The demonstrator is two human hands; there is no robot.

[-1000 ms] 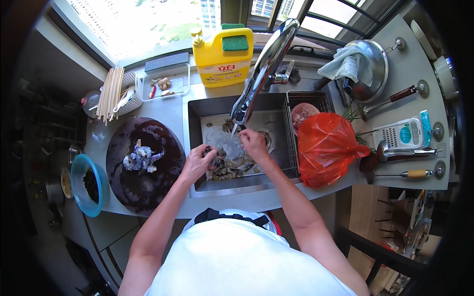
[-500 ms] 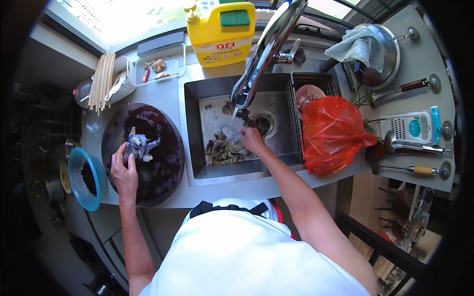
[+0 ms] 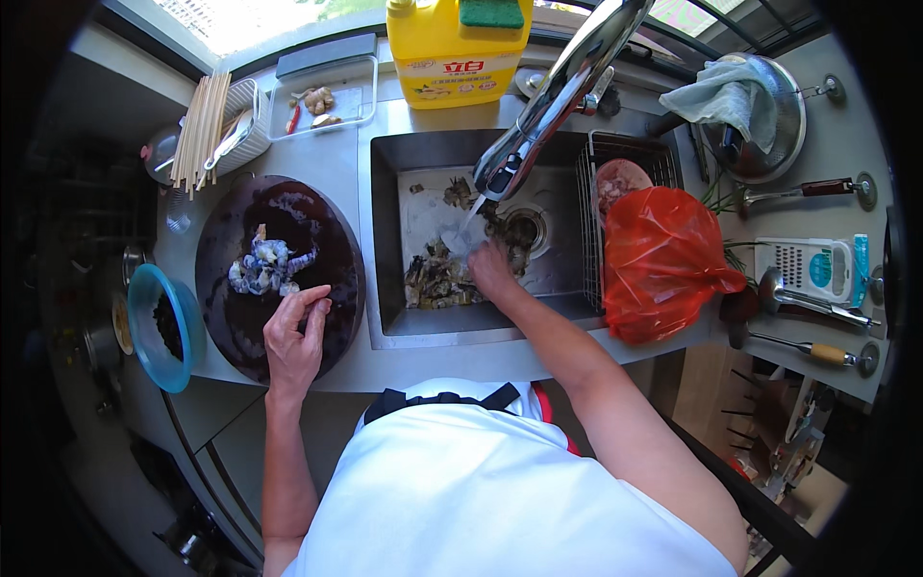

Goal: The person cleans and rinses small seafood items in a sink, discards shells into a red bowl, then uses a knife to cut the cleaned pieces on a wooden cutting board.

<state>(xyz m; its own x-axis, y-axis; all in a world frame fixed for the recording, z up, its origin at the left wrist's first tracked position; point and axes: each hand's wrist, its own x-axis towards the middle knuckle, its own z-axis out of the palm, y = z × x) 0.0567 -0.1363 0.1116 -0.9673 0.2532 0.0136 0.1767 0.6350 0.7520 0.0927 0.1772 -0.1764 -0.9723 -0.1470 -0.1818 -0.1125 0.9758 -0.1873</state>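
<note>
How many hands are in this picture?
2. The bare left hand is over the dark, round chopping board, and the bare right hand is inside the rectangular, grey metal sink. No other hands show.

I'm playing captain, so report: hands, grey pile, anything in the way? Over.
Left hand over round board, looks empty. Right hand in sink, grip unclear. Grey pile on board. Faucet overhangs sink.

Lg window (image 3: 258,24) top L glared bright; dark-barred window (image 3: 687,14) stood top R. Grey counter (image 3: 452,363) ran below w/ grey cabinets (image 3: 236,447) lower L. Brown wood-look floor (image 3: 702,389) lay lower R; far L was dim.
</note>
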